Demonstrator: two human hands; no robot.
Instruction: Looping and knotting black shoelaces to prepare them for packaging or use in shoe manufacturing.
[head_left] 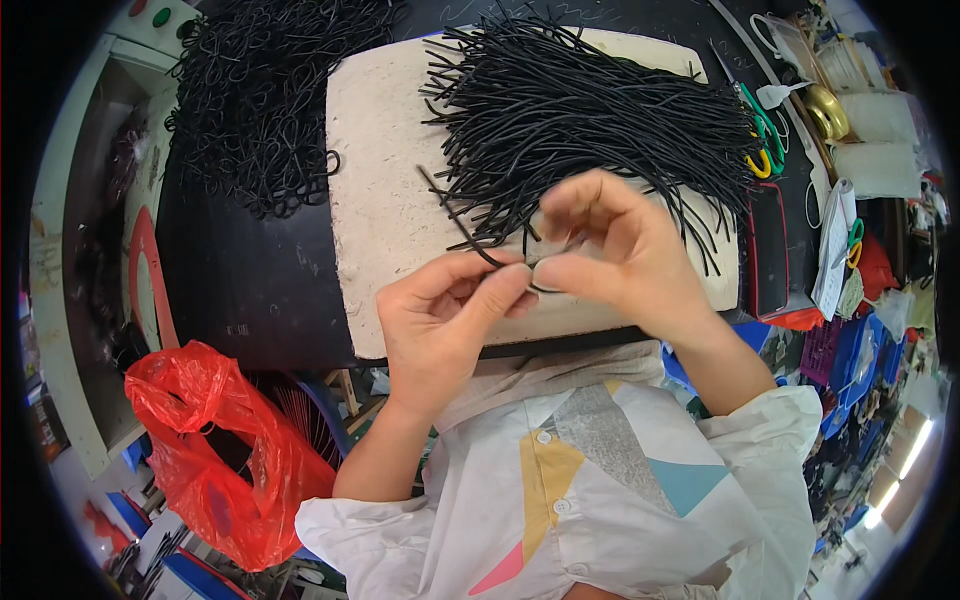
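Between my two hands, over the near part of a pale board (385, 220), is a thin black cord (463, 222). My left hand (440, 310) pinches it between thumb and fingers, and a loose end sticks up to the far left. My right hand (610, 250) meets it at the thumb tip, its fingers curled and slightly blurred; whether they grip the cord is hard to see. A thick pile of straight black cords (590, 120) lies on the board just beyond my hands.
A heap of looped black cords (270, 100) covers the dark table's (260, 290) far left. Green-handled scissors (768, 130) and a red-edged black case (768, 250) lie right of the board. A red plastic bag (220, 450) hangs at the near left.
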